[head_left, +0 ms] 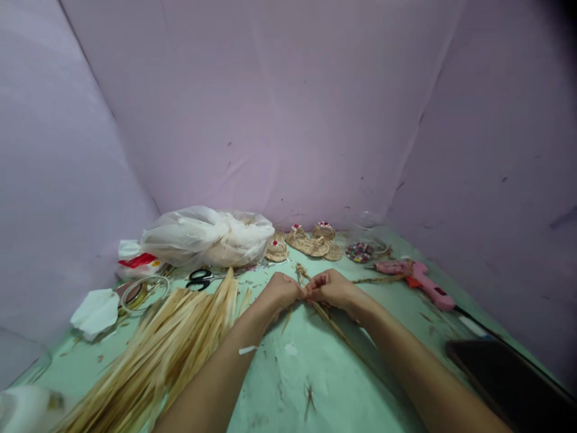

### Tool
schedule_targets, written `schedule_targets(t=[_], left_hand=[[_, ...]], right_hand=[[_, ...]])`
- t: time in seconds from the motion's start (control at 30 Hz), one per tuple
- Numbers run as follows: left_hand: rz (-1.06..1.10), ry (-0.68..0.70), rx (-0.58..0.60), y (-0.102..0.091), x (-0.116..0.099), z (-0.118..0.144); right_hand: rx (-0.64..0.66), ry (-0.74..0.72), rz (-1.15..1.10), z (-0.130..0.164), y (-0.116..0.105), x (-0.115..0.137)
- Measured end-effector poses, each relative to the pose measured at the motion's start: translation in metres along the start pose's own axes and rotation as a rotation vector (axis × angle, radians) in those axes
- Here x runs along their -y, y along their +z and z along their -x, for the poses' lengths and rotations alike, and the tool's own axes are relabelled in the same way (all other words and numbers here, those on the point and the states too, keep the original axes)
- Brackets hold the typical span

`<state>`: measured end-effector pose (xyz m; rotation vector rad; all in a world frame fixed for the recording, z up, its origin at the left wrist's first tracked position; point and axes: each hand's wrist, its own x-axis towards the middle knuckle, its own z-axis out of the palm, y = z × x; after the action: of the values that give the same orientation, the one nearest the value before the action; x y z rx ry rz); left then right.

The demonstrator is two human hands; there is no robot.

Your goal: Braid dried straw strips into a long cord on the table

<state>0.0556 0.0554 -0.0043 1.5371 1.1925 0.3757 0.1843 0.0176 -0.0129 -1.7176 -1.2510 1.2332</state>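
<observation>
My left hand and my right hand meet over the middle of the green table, fingertips pinched close together. Both are closed on a braid of dried plant fibre, whose knotted end sticks up just beyond the fingers. Loose strands trail from the pinch toward me, beneath my right forearm. The exact grip of each fingertip is partly hidden. Beside my left forearm lies a large bundle of dry, straw-coloured fibre strips.
Small woven slippers with red and white beads stand at the back, near a bag of beads. A pink glue gun and a dark flat device lie right. Black-handled scissors, a plastic bag and tape rolls sit left.
</observation>
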Motion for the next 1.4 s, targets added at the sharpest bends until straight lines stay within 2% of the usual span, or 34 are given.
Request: schedule_targets(t=[0.1,0.2,0.4,0.53,0.63,0.8,0.93,1.03,1.13,1.27,1.33,1.4], left_hand=[[0.043,-0.062,0.061,-0.001,-0.004,0.002],[0.039,-0.112,0.015,0.000,-0.007,0.003],[0.002,-0.069,-0.058,0.006,-0.001,-0.002],[-0.035,-0.025,-0.092,0.008,0.004,-0.005],[-0.050,-0.022,-0.113,0.009,0.004,-0.005],[0.074,-0.125,-0.119,0.010,0.000,-0.006],[0.124,-0.141,-0.093,0.006,0.002,-0.005],[0.111,-0.104,-0.069,-0.001,0.002,-0.003],[0.111,-0.082,0.007,-0.008,0.002,0.000],[0.145,-0.028,0.107,-0.012,0.002,0.002],[0.148,-0.016,0.107,-0.012,0.003,0.002],[0.166,-0.007,0.100,-0.012,0.004,0.002]], right_hand=[[-0.001,-0.006,0.046,-0.004,-0.001,-0.002],[-0.006,-0.015,0.072,-0.004,-0.002,-0.003],[0.000,-0.012,0.124,-0.006,-0.001,-0.007],[-0.143,-0.012,0.364,0.000,-0.003,-0.002],[-0.264,0.002,0.563,0.012,-0.003,0.013],[-0.320,-0.031,0.863,0.034,0.016,0.038],[-0.306,-0.133,0.985,0.042,0.039,0.041],[-0.230,-0.196,0.942,0.042,0.039,0.039],[-0.144,-0.207,0.743,0.038,0.015,0.038],[-0.307,-0.162,0.360,0.023,-0.025,0.027],[-0.318,-0.122,0.279,0.016,-0.031,0.019],[-0.282,-0.092,0.230,0.010,-0.024,0.013]])
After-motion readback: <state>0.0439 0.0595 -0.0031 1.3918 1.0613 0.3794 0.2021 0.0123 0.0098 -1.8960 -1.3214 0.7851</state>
